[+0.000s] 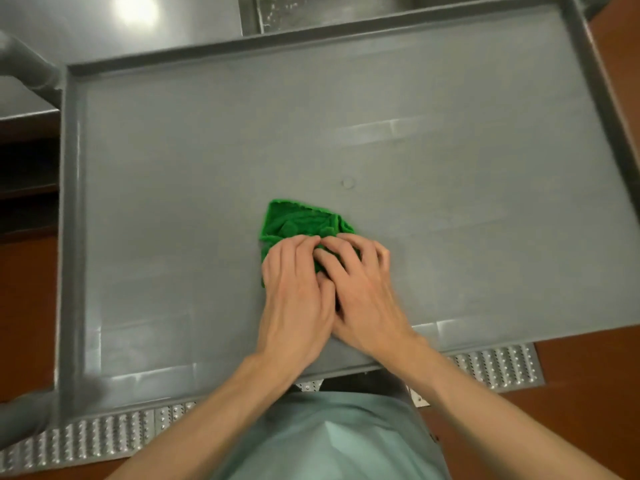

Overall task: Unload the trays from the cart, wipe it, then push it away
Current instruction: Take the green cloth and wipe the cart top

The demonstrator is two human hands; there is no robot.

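The grey cart top (166,209) fills most of the head view, a shallow shelf with a raised rim and no trays on it. A crumpled green cloth (301,221) lies near the middle of the shelf, toward its near edge. My left hand (296,292) and my right hand (360,289) press down on the cloth side by side, fingers bent into its folds. The near half of the cloth is hidden under both hands.
A stainless steel counter (104,26) with a sink basin (346,12) runs along the cart's far side. A cart handle post (31,67) sticks out at the left. A studded metal floor strip (495,368) crosses the red-brown floor (24,323) under the near edge.
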